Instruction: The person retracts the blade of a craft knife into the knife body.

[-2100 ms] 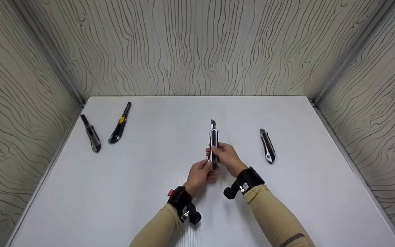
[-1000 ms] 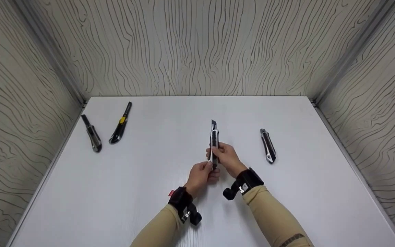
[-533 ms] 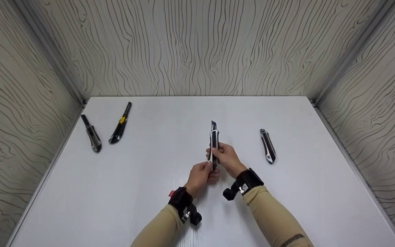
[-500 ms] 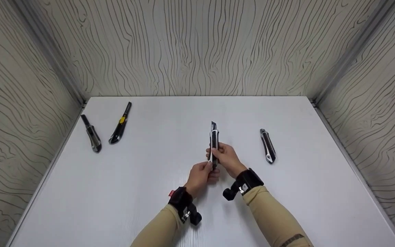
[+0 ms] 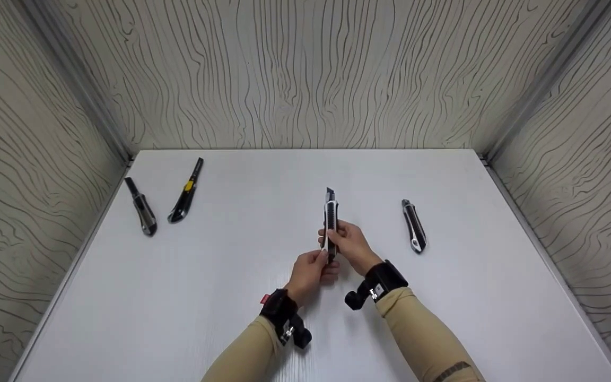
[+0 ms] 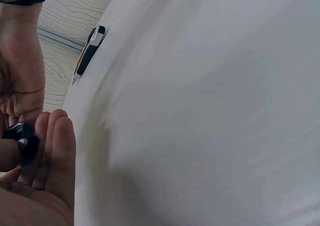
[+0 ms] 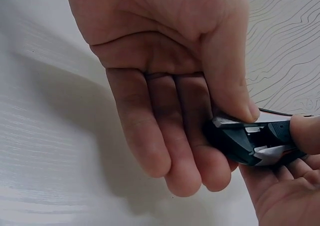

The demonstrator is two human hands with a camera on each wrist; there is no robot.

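Note:
In the head view, both hands hold a utility knife (image 5: pixel 330 223) upright over the middle of the table, its short blade pointing away from me. My right hand (image 5: pixel 356 246) grips the middle of its body, thumb on top. At the rear end, my left hand (image 5: pixel 306 273) pinches the knife between thumb and fingers. The left wrist view shows the dark end of the knife (image 6: pixel 26 138) under the left thumb. From the right wrist, the black and silver knife end (image 7: pixel 247 141) is visible between the two hands.
To the right on the white table (image 5: pixel 220 307) lies another black and silver utility knife (image 5: pixel 414 225). Two more lie at the left: a grey and black one (image 5: pixel 144 212) and a black one with a yellow slider (image 5: pixel 184 196). Patterned walls (image 5: pixel 305 74) enclose the table.
The exposed blade of the held knife is slightly shorter than before. Both hands stay in almost the same place, and the knives on the table have not moved.

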